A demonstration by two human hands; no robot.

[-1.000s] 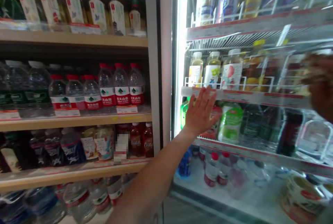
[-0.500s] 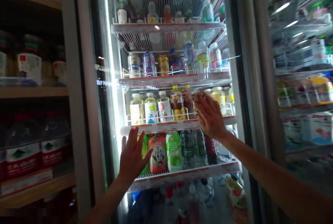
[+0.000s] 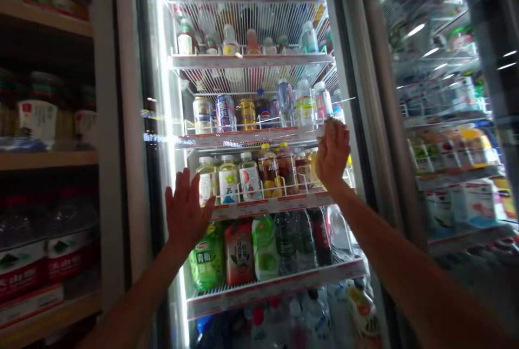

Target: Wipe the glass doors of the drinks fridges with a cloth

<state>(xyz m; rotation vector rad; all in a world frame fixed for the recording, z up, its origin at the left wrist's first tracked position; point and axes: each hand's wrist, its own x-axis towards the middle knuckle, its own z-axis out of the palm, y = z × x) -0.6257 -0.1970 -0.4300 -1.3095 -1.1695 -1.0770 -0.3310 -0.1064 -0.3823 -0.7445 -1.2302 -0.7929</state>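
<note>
My left hand [image 3: 186, 209] is raised at the left side of a lit drinks fridge, fingers spread and holding nothing. It stands in front of the row of pale juice bottles [image 3: 228, 180], above a green drink bottle [image 3: 206, 259]. Farther right, my right hand [image 3: 333, 154] is up with its fingers extended, near the front rail [image 3: 259, 137] of the can shelf. Nothing shows in it. Brown tea bottles with yellow caps [image 3: 268, 168] stand between the two hands. Whether either hand touches glass, I cannot tell.
Cans such as a gold one [image 3: 247, 113] stand on the shelf above. A red drink bottle [image 3: 239, 251] is lower down. Wooden shelves with bottled water [image 3: 75, 251] flank the left. To the right is a metal door frame [image 3: 377, 94] and another stocked fridge [image 3: 450, 176].
My right hand has moved up and to the right, off the tea bottles. My left hand has risen and shifted left. The view has tilted upward and turned slightly right.
</note>
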